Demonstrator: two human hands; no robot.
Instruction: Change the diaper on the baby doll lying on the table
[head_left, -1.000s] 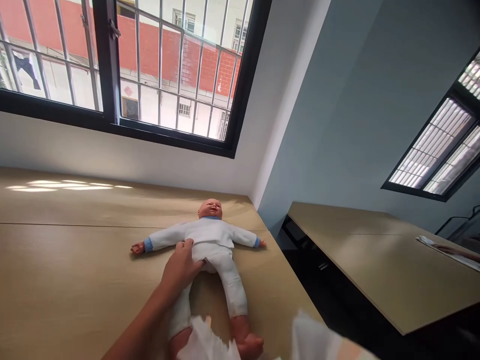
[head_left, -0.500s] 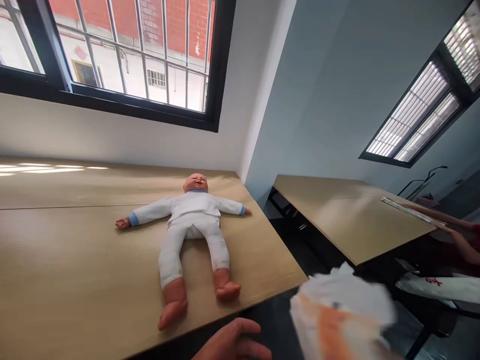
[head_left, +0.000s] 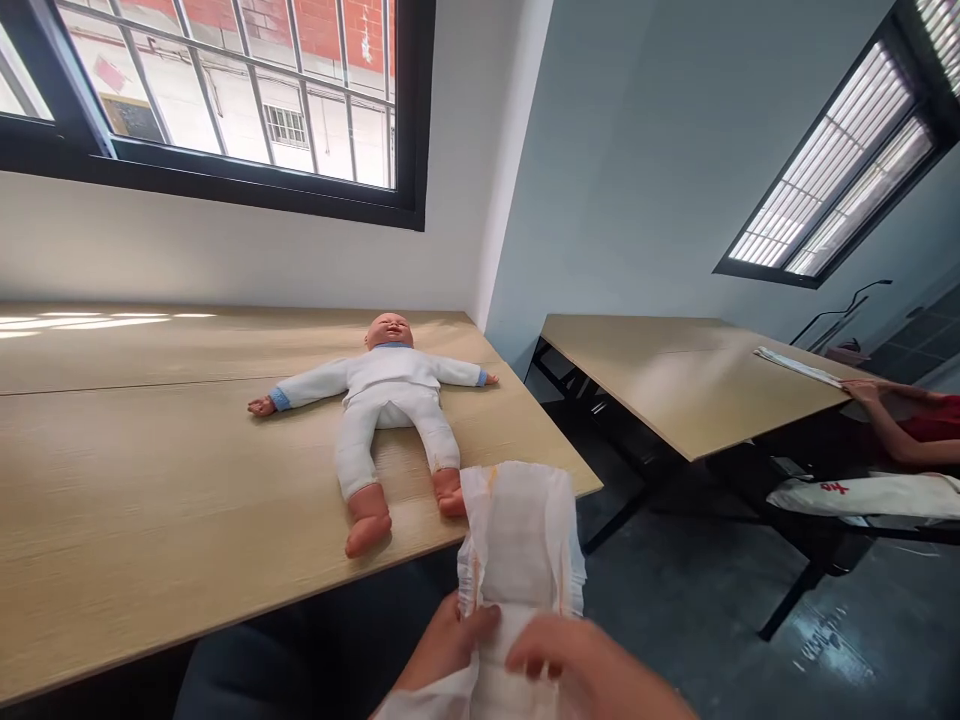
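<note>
A white diaper [head_left: 517, 530] with orange marks and frilled edges stands unfolded in front of me, just past the table's near edge. My left hand [head_left: 450, 645] grips its left side, thumb lying over the inner face. Across its lower part reaches my right hand [head_left: 592, 660], fingers bent and slightly blurred, so its hold cannot be made out. On the table lies a baby doll [head_left: 394, 385] on its back in a white suit with blue cuffs, arms spread and feet toward me. The diaper's top partly overlaps the doll's foot on the right.
The wooden table [head_left: 187, 480] runs along the wall under a barred window. To the right stands a second table [head_left: 645, 370], where another person's arms [head_left: 885, 410] rest beside a long white strip [head_left: 799, 367]. A chair with a white cloth [head_left: 862, 495] is below.
The diaper has moved left, in front of me, and opened out. My left hand has taken hold of it, and my right hand has come into view over it.
</note>
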